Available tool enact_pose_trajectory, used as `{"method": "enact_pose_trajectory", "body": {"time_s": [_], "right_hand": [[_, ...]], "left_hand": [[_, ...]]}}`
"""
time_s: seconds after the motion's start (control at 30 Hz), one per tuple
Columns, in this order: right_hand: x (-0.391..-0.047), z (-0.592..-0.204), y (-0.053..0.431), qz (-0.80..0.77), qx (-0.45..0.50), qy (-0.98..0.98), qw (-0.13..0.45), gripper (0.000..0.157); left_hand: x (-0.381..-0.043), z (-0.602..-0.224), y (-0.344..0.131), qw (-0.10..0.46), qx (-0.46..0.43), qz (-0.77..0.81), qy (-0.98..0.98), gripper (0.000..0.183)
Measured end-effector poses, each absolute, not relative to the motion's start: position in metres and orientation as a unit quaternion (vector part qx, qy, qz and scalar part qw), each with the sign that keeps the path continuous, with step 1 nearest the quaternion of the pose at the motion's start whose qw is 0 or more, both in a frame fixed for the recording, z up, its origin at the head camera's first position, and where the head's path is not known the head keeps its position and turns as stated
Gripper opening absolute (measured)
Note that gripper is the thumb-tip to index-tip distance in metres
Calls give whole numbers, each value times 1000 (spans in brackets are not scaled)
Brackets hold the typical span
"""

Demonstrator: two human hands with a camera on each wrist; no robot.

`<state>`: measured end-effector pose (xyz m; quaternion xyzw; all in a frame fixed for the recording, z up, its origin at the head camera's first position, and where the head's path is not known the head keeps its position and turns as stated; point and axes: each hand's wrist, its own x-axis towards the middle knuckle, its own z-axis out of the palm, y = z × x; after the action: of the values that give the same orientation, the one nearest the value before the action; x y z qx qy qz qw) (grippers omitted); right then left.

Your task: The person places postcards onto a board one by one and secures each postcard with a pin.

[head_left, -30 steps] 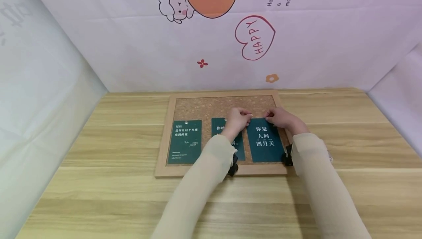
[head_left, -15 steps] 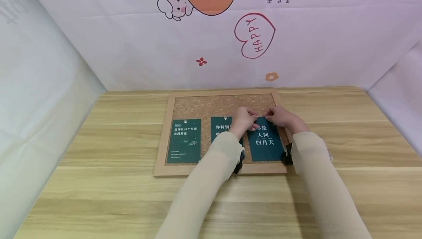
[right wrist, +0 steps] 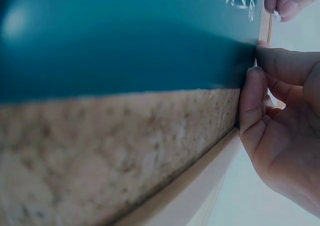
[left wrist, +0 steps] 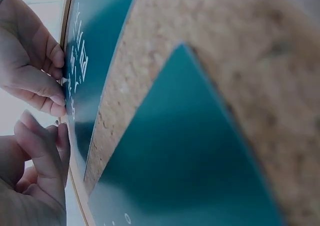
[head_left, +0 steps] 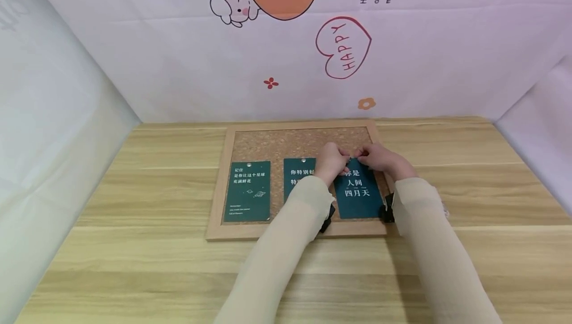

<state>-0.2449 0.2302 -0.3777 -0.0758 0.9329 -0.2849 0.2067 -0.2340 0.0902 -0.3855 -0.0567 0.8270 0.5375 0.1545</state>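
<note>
A dark green card [head_left: 359,200] with white lettering lies at the right side of a wood-framed corkboard [head_left: 277,141]. At its top edge my left hand [head_left: 330,162] pinches a small pale thumbtack [right wrist: 277,17], seen best in the right wrist view. My right hand [head_left: 380,158] holds the same card by its upper right part between thumb and fingers, close beside the left fingertips. Whether the tack's point touches the card cannot be made out. Another green card [head_left: 292,171], in the middle, is partly hidden by my left arm.
A third green card [head_left: 248,197] is fixed at the board's left with a tack [head_left: 249,164] at its top. The middle card has a tack [head_left: 303,160] too. The board lies on a wooden table [head_left: 134,244], before a white printed cloth [head_left: 201,76].
My left hand has shifted right along the card's top edge, from near its left corner toward its middle, uncovering more of the middle card. The right hand keeps its place on the card.
</note>
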Motion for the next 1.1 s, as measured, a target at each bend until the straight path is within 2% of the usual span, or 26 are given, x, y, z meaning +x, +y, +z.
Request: {"method": "enact_pose_trajectory", "body": {"time_s": [0.5, 1.1], "right_hand": [[-245, -378, 230, -291, -82, 932, 201, 17], [-245, -379, 230, -287, -79, 934, 199, 18]], "left_hand": [[-237, -383, 92, 151, -52, 490, 857, 17], [-240, -386, 91, 173, -38, 491, 853, 16]]}}
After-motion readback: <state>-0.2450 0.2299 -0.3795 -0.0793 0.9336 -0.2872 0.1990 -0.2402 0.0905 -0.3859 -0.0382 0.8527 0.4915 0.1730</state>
